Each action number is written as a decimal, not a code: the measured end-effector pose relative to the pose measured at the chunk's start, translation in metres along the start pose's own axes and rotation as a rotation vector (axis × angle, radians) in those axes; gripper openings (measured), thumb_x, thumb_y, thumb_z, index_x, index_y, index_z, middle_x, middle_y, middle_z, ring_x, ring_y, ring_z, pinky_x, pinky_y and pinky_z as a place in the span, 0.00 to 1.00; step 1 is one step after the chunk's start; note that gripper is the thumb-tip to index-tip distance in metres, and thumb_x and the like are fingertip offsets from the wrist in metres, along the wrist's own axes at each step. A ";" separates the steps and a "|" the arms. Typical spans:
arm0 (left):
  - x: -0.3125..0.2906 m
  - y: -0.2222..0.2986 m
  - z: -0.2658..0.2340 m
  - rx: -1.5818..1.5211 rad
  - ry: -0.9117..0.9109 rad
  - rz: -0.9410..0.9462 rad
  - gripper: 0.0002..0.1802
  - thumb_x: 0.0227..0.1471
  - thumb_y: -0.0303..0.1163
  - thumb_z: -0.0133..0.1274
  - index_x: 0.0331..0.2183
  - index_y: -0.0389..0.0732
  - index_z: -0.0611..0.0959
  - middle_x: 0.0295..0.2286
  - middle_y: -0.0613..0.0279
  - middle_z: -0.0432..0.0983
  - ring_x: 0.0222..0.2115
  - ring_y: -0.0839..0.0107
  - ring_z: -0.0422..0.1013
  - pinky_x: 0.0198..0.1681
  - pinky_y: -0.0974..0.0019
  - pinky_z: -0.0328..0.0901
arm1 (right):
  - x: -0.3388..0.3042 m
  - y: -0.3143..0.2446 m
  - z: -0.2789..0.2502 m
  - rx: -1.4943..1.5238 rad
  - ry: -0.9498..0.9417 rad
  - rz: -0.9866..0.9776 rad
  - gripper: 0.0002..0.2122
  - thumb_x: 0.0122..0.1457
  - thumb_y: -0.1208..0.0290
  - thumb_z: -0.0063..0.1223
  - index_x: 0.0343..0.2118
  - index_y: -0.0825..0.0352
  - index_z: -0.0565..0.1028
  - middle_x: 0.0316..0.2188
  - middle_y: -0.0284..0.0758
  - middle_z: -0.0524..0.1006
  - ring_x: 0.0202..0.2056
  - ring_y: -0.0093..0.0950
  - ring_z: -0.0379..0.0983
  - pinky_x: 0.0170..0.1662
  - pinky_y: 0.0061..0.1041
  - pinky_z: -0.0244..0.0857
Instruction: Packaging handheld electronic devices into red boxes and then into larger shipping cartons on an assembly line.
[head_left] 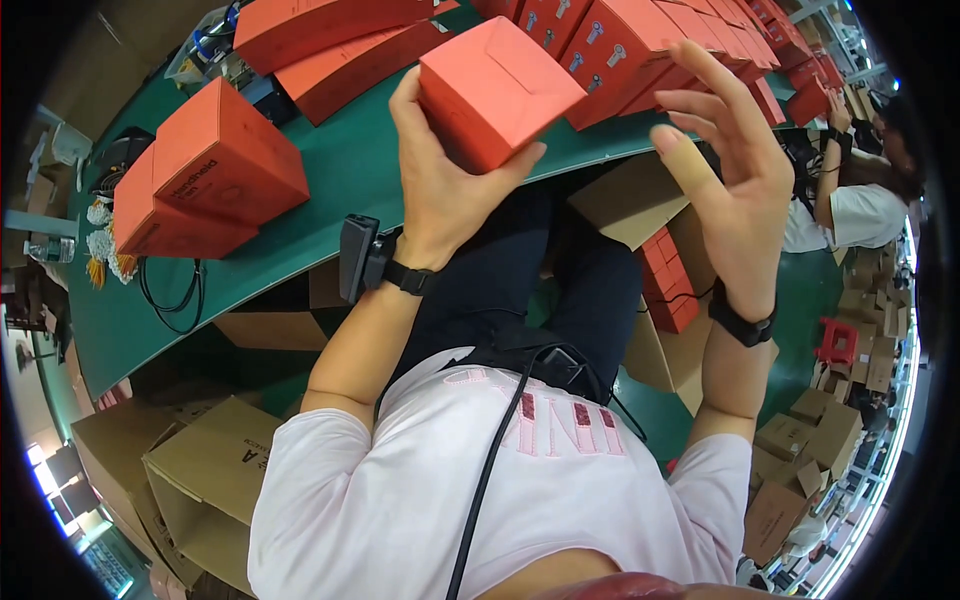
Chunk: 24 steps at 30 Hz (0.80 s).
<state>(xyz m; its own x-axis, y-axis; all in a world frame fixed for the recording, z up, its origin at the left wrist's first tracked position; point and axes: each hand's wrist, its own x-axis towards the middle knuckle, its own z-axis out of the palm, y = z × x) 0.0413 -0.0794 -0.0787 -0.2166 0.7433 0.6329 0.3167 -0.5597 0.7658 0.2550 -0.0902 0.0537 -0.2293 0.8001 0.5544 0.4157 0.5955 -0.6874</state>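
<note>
An orange-red carton box [500, 85] is held up over the near edge of the table, its folded end flap facing me. My left hand [443, 185] is closed around its lower part, thumb on one side and fingers on the other. To the right, apart from the box, my right hand [738, 190] is raised with fingers spread and nothing in it. Rows of similar red boxes [625, 55] stand on the table behind the held one, with fan pictures on their sides.
The green table [345, 165] carries two red boxes [225, 150] at left, long red boxes [350, 65] and a black cable [170, 300]. An open cardboard carton [690, 350] with red boxes stands beside my right leg. More cartons [215, 465] lie lower left. Another person [860, 210] sits at right.
</note>
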 end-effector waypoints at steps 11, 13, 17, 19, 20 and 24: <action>-0.024 0.022 0.023 -0.007 0.189 -0.127 0.66 0.36 0.33 0.75 0.65 0.31 0.48 0.59 0.40 0.55 0.60 0.48 0.55 0.63 0.52 0.53 | 0.023 -0.003 0.069 -0.515 -0.216 -0.053 0.30 0.52 0.59 0.68 0.54 0.71 0.73 0.49 0.44 0.76 0.43 0.32 0.75 0.46 0.31 0.68; -0.040 0.032 0.016 0.042 0.067 -0.025 0.60 0.37 0.35 0.73 0.65 0.33 0.55 0.61 0.40 0.54 0.62 0.45 0.53 0.64 0.49 0.51 | 0.038 0.021 0.065 -0.261 -0.311 -0.109 0.27 0.55 0.69 0.62 0.58 0.70 0.70 0.53 0.42 0.74 0.50 0.30 0.72 0.53 0.31 0.65; -0.032 0.011 -0.012 0.052 0.086 -0.008 0.55 0.37 0.36 0.73 0.62 0.33 0.60 0.60 0.42 0.57 0.61 0.48 0.56 0.65 0.51 0.49 | 0.067 0.051 0.037 0.207 -0.636 0.145 0.27 0.56 0.84 0.43 0.62 0.67 0.68 0.58 0.35 0.72 0.55 0.23 0.68 0.60 0.26 0.58; -0.002 0.007 -0.024 0.004 0.102 -0.089 0.62 0.38 0.37 0.74 0.65 0.31 0.52 0.61 0.39 0.55 0.64 0.49 0.53 0.66 0.53 0.49 | 0.071 0.053 0.038 0.143 -0.619 0.064 0.28 0.56 0.85 0.40 0.61 0.66 0.70 0.57 0.35 0.73 0.53 0.21 0.68 0.59 0.24 0.58; 0.012 0.003 -0.028 -0.030 0.078 -0.122 0.64 0.38 0.38 0.74 0.65 0.31 0.50 0.62 0.38 0.54 0.65 0.50 0.52 0.66 0.54 0.48 | 0.073 0.051 0.040 0.178 -0.597 0.052 0.24 0.57 0.83 0.41 0.59 0.68 0.72 0.54 0.34 0.75 0.52 0.21 0.69 0.58 0.23 0.58; 0.040 0.013 -0.021 -0.314 -0.250 -0.227 0.61 0.39 0.32 0.73 0.66 0.33 0.52 0.57 0.48 0.66 0.56 0.63 0.66 0.61 0.64 0.60 | 0.068 0.043 0.053 0.089 -0.425 0.083 0.13 0.63 0.74 0.48 0.50 0.70 0.75 0.47 0.33 0.78 0.49 0.18 0.70 0.54 0.20 0.60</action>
<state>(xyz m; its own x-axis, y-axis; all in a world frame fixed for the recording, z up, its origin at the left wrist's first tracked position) 0.0169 -0.0644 -0.0409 -0.0063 0.9039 0.4278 -0.0161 -0.4278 0.9037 0.2109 -0.0062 0.0372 -0.5480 0.7930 0.2662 0.3746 0.5171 -0.7696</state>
